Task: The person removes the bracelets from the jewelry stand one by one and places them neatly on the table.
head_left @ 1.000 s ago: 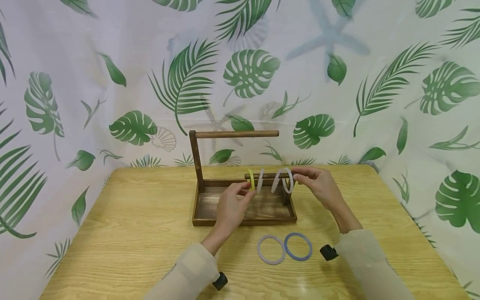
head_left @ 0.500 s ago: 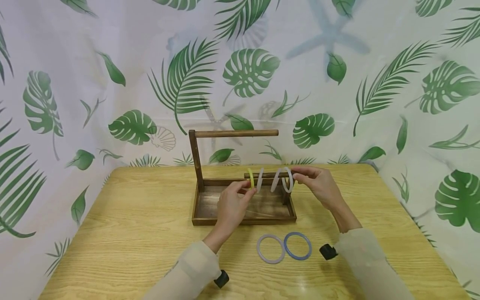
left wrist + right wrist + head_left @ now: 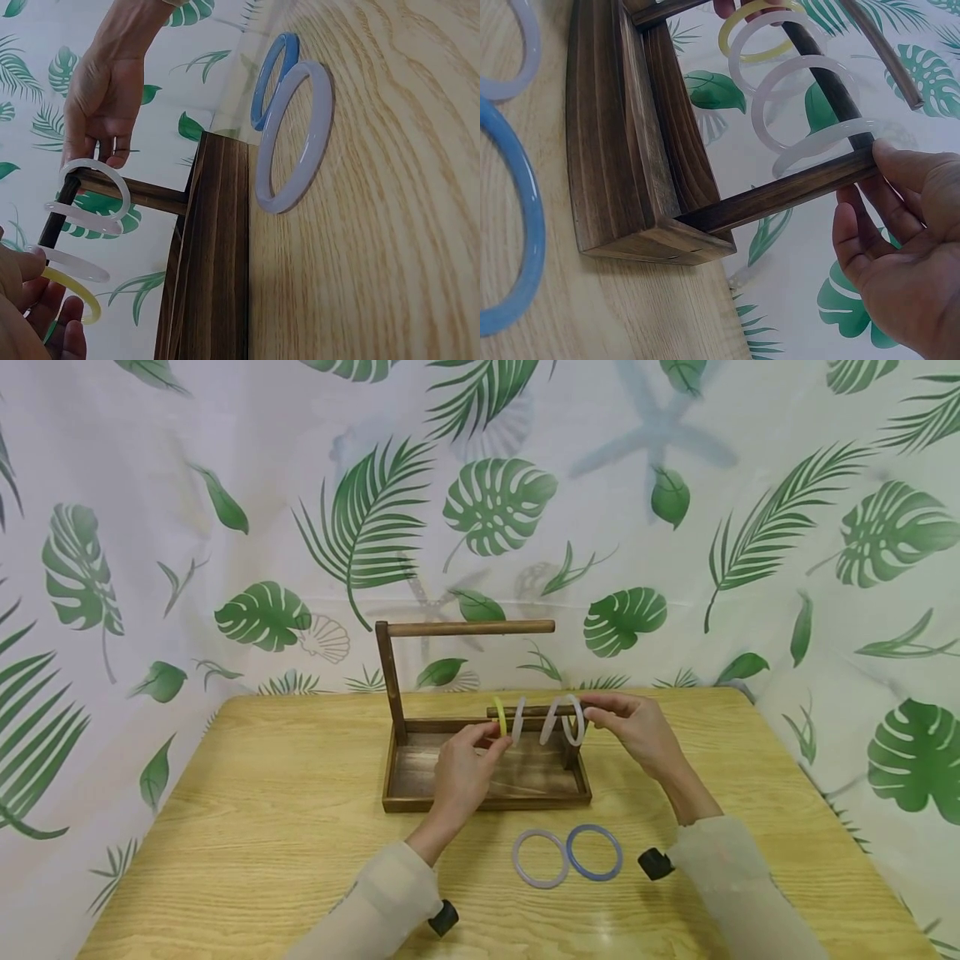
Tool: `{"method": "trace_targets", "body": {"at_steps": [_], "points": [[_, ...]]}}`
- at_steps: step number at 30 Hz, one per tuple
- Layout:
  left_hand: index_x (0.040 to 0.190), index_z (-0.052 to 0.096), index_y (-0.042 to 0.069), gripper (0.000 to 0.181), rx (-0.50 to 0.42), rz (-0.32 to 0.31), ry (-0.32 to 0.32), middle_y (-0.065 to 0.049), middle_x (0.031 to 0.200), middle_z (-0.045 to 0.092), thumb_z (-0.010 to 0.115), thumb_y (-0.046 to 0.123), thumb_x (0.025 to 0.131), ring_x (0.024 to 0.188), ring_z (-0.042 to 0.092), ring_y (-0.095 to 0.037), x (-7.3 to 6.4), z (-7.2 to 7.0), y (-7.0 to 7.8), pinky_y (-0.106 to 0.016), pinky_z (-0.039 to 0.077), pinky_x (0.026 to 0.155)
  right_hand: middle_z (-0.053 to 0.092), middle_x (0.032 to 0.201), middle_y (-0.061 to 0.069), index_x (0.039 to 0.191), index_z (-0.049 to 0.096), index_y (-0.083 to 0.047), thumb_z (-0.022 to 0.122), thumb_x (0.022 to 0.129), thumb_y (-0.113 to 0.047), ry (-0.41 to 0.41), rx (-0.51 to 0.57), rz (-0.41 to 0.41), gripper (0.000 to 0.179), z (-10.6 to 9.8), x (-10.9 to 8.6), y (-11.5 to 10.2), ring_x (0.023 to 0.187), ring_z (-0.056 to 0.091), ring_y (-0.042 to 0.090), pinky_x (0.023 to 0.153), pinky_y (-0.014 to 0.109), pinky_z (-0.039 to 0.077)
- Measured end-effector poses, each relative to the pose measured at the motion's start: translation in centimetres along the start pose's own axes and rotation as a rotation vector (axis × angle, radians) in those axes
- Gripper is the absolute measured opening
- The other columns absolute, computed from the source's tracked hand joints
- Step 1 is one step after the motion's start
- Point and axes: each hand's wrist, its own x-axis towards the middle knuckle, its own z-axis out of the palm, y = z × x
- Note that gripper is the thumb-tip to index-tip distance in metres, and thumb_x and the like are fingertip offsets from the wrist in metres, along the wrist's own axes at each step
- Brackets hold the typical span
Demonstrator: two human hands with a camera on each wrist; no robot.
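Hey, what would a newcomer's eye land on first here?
Probably the vivid yellow ring, pinched by the left hand near the free end of the lower bar on the wooden stand. Next, perhaps, the leaf-printed backdrop behind the table. Then the blue ring, lying on the table next to a pale lilac ring.

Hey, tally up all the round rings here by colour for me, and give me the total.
Glossy yellow ring: 1
Whitish translucent rings, around the dark brown wooden bar: 3
Pale lilac ring, lying on the light wood-grain table: 1
Glossy blue ring, also on the table: 1
Total: 6
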Motion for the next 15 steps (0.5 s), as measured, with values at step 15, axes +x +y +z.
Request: {"method": "trace_targets", "body": {"at_steps": [15], "points": [[0.112,0.079,0.004,0.023,-0.034,0.029,0.041,-0.008,0.098,0.076,0.078,0.019,0.095,0.085,0.071,-0.023,-0.15,-0.12,-0.20,-0.033,0.054,0.065,0.073,0.125,0.006,0.132,0.070,-0.002,0.068,0.103,-0.027,-0.004,0.004,-0.003,0.039,0.04,-0.20,-0.09,0.108,0.064,0.008,0.086,0.023,0.053]]}}
